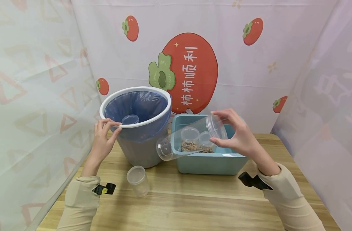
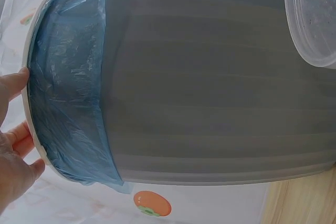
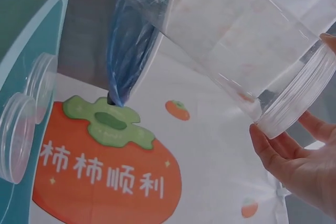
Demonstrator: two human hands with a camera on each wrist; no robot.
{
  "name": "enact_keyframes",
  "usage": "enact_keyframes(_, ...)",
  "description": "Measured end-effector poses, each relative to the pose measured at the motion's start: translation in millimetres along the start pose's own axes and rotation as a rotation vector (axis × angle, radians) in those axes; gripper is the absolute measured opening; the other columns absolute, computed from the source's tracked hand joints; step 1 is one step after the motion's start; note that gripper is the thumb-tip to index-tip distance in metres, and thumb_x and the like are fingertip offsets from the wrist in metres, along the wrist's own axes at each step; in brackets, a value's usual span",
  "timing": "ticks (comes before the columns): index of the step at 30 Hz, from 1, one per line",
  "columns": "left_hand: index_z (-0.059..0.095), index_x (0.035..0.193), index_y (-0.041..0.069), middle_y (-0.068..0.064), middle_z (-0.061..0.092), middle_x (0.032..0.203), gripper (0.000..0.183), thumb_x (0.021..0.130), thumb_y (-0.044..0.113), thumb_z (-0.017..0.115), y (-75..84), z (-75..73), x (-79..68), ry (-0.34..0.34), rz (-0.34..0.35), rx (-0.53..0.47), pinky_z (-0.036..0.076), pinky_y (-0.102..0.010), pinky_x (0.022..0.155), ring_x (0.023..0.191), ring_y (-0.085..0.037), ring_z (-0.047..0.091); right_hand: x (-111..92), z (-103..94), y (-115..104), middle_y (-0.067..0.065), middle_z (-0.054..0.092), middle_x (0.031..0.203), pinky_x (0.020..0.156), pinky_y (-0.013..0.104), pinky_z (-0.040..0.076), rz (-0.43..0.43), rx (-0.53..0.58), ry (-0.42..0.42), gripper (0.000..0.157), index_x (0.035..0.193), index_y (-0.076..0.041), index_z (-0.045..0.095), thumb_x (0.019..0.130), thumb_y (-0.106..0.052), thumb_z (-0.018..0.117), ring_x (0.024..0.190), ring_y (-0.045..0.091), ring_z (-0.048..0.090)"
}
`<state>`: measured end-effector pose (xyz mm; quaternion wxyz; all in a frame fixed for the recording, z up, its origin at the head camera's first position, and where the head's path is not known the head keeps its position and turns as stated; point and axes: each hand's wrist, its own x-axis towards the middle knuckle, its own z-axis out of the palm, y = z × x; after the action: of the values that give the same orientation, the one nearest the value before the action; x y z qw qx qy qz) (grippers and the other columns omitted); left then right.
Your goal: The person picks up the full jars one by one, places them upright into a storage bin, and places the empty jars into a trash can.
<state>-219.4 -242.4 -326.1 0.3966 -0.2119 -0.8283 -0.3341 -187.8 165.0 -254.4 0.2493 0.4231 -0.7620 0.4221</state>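
Note:
My right hand (image 1: 240,136) holds a large clear plastic jar (image 3: 236,51) by its ridged, screw-top end, fingers and thumb spread around it. The jar lies tilted in the air, its base pointing left and down, overlapping the teal basin (image 1: 210,163) in the head view. Nothing shows inside it. At the grey trash can (image 2: 210,87), my left hand (image 1: 102,142) pinches the near left of the white rim, over the blue liner (image 2: 68,87). A clear round-lidded container (image 1: 130,119) shows inside the can.
Two lidded jars with brown, lumpy contents (image 1: 189,146) stand in the teal basin, right of the can. A smaller clear lidded jar (image 1: 139,184) is on the wooden table (image 1: 193,205) in front of the can. Printed cloth walls (image 1: 236,70) enclose the table's back and sides.

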Motion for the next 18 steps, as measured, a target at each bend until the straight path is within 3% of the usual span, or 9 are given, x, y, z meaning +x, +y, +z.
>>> enact_keyframes(10, 0.059, 0.091, -0.003, -0.024, 0.045, 0.096, 0.018, 0.074, -0.007, 0.064, 0.0, 0.0, 0.5, 0.001, 0.012, -0.002, 0.023, -0.046, 0.077, 0.094, -0.038, 0.035, 22.0, -3.8, -9.7, 0.010, 0.049, 0.106, 0.082, 0.019, 0.042, 0.057, 0.086, 0.074, 0.067, 0.117, 0.008, 0.046, 0.056, 0.017, 0.072, 0.095, 0.017, 0.048)
enact_keyframes(18, 0.059, 0.091, -0.003, -0.024, 0.045, 0.096, 0.018, 0.074, -0.008, 0.064, -0.1, 0.3, -0.3, 0.001, 0.009, -0.007, 0.023, -0.045, 0.077, 0.093, -0.038, 0.035, 46.0, -3.4, -14.4, 0.001, 0.049, 0.111, 0.083, 0.020, 0.042, 0.100, 0.102, 0.160, 0.063, 0.120, 0.005, 0.046, 0.062, 0.013, 0.071, 0.096, 0.017, 0.048)
